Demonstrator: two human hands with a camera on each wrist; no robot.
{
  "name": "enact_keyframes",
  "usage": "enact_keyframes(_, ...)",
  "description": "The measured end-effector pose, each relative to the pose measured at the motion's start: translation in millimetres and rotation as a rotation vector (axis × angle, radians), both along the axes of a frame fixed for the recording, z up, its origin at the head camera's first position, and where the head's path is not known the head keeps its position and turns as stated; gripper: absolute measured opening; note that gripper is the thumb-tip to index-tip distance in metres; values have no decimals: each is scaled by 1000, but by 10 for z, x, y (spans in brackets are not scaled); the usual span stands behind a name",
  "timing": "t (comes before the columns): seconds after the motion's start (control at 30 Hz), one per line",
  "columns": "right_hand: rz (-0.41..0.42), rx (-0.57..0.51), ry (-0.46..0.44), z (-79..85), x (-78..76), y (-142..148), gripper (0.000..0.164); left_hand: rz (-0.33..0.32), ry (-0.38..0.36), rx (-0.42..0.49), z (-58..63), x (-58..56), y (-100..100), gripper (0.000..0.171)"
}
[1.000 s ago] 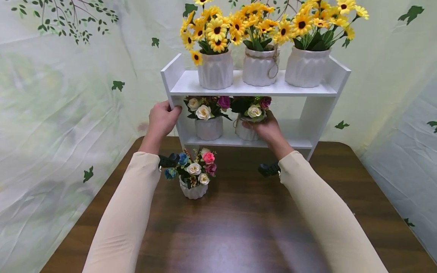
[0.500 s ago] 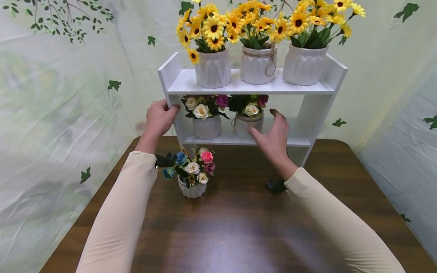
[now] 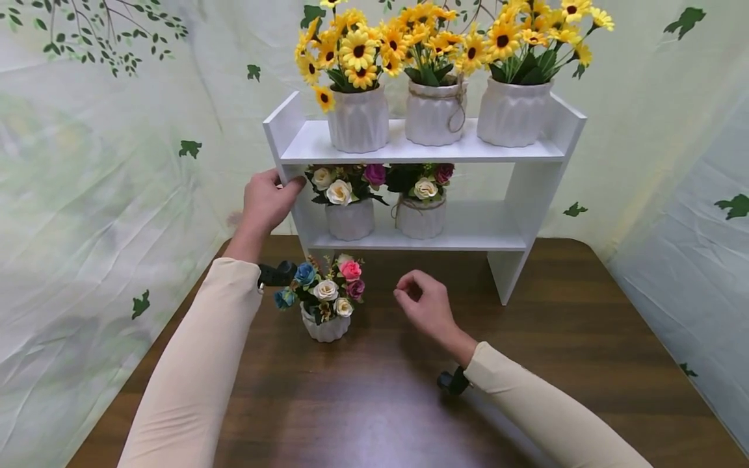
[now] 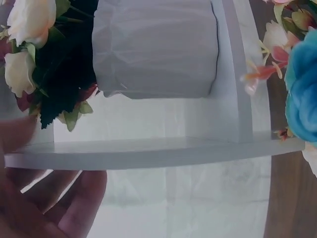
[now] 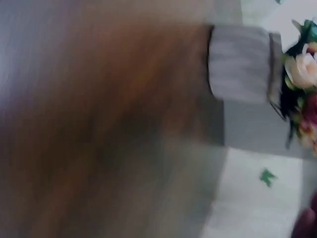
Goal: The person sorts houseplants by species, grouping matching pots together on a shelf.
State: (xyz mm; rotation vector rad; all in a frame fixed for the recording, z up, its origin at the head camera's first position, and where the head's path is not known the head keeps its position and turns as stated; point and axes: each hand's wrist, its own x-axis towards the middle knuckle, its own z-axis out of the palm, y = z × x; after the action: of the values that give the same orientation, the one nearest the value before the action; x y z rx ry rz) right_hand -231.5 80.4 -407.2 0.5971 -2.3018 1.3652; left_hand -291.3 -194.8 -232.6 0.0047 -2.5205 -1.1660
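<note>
My left hand point(image 3: 269, 200) grips the left side panel of a white two-tier shelf point(image 3: 421, 156), thumb inside and fingers outside, as the left wrist view also shows. Over the table my right hand point(image 3: 426, 302) hangs with loosely curled fingers and holds nothing. To its left, apart from it, a small white pot point(image 3: 326, 327) of blue, pink and cream artificial flowers stands on the table. Two pots of roses stand on the lower shelf: a plain one point(image 3: 350, 221) at left, a twine-tied one point(image 3: 422, 218) beside it. Only a fingertip edge of the right hand shows in the right wrist view.
Three white pots of yellow sunflowers, the middle one point(image 3: 435, 117) tied with twine, stand on the top shelf. The lower shelf board point(image 3: 482, 224) is bare right of the twine-tied pot. A brown wooden table point(image 3: 374, 403) carries the shelf, with a leaf-printed cloth point(image 3: 117, 195) behind.
My right hand has let go of the twine-tied pot on the lower shelf and moved down and toward me, over the table. My left hand keeps its grip on the shelf.
</note>
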Motion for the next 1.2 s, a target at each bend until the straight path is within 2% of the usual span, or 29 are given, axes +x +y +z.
enact_keyframes(0.07, 41, 53, -184, -70, 10, -104, 4, 10, -3, 1, -2, 2, -2, 40)
enact_keyframes(0.13, 74, 97, -302, -138, 2, -215, 6, 19, -6, 1, -4, 8, -10, 38)
enact_keyframes(0.23, 118, 130, -396, -235, -34, -365, 22, 16, -12, 0, -4, 11, -13, 38)
enact_keyframes(0.4, 186, 134, -489, -386, -105, -592, 65, 6, -30, -3, -10, 11, -2, 40)
enact_keyframes(0.47, 209, 108, -511, -433, -123, -686, 78, 12, -34, -5, -16, 12, 1, 40)
enact_keyframes(0.57, 235, 24, -519, -494, -138, -810, 88, 16, -36, -4, -27, 0, 4, 39)
enact_keyframes(0.7, 297, -131, -503, -555, -164, -926, 85, 5, -33, -4, -36, -14, 34, 40)
enact_keyframes(0.77, 318, -175, -494, -583, -178, -966, 83, 7, -28, -5, -36, -14, 49, 40)
enact_keyframes(0.97, 288, -195, -520, -606, -184, -1087, 82, 32, -22, -10, -16, -5, 49, 41)
enact_keyframes(1.2, 262, -206, -548, -591, -147, -1213, 84, 21, -30, -2, -1, -10, 23, 42)
